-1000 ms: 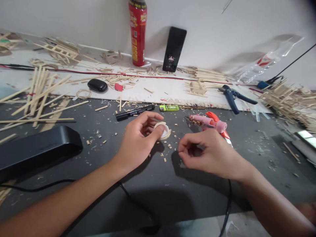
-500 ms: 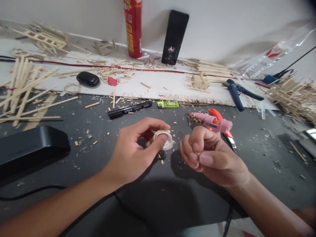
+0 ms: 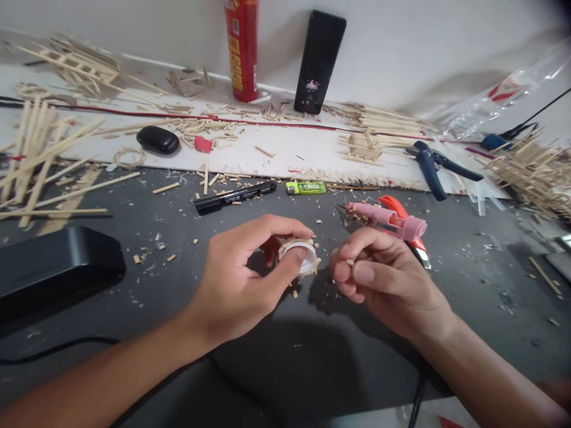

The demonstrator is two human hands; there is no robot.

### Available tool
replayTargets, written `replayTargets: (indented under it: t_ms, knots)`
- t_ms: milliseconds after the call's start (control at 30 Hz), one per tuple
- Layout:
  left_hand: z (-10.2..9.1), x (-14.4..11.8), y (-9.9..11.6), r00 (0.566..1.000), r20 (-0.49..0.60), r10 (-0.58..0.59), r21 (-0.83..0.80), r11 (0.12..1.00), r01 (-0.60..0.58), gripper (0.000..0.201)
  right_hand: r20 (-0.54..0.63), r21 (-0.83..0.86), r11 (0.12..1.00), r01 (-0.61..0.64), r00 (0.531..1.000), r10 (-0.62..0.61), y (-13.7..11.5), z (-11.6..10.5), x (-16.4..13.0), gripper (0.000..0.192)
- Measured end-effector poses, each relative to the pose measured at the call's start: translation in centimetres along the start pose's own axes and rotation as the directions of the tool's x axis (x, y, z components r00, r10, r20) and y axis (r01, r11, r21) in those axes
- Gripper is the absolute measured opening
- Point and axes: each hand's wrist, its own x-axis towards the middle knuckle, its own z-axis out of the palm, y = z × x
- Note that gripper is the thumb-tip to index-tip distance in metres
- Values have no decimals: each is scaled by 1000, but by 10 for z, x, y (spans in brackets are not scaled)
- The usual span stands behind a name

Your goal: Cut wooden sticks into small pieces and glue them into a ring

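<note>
I see my left hand point(image 3: 243, 285) gripping a small white ring edged with wooden bits point(image 3: 300, 255), thumb on its near rim and fingers curled over the top, held just above the dark mat point(image 3: 187, 279). My right hand point(image 3: 383, 279) sits just beside it, fingers curled in, pinching a tiny wooden chip point(image 3: 350, 261) between thumb and forefinger. The two hands are near each other but not touching. Just behind my right hand lies a pink glue gun point(image 3: 386, 219) on the mat, with a green lighter point(image 3: 306, 188) and a black marker point(image 3: 235, 197) farther back. A black case point(image 3: 53, 267) lies at the left, and loose wooden sticks point(image 3: 49, 160) are strewn beyond it.
</note>
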Motion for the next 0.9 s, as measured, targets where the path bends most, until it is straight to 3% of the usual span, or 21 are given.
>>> replayTargets:
  t_ms: [233, 333, 400, 467, 533, 600, 667, 767, 900]
  knots:
    - [-1, 0, -1, 1000, -21, 22, 33, 999, -21, 8, -57, -82, 994, 79, 995, -84, 2, 1, 3, 14]
    - [-2, 3, -4, 997, -79, -5, 1, 1000, 5, 7, -83, -314, 942, 118, 985, -151, 3, 0, 1, 12]
    - [-3, 7, -5, 990, -136, -46, -25, 999, 43, 6, -46, -627, 767, 135, 977, -210, 0, -1, -2, 9]
    - [-4, 11, -7, 982, -174, -71, -26, 997, 68, 5, 68, -888, 435, 151, 978, -200, -7, -4, -6, 9]
    - [-4, 13, -8, 980, -183, -77, -19, 997, 75, 5, 170, -975, 126, 184, 979, -112, -15, -9, -10, 15]
    - [-3, 13, -8, 982, -171, -80, -25, 997, 76, 4, 214, -976, -33, 214, 976, -26, -21, -15, -14, 20]
    - [-3, 11, -8, 986, -142, -86, -43, 996, 81, 5, 234, -969, -72, 236, 971, 41, -24, -21, -16, 21]
    - [-2, 8, -9, 991, -108, -82, -61, 995, 75, 6, 268, -959, -59, 276, 956, 119, -23, -27, -16, 24]
    - [1, 9, -12, 993, -114, -4, -68, 998, -4, 12, 273, -953, -75, 292, 941, 201, -20, -26, -13, 28]
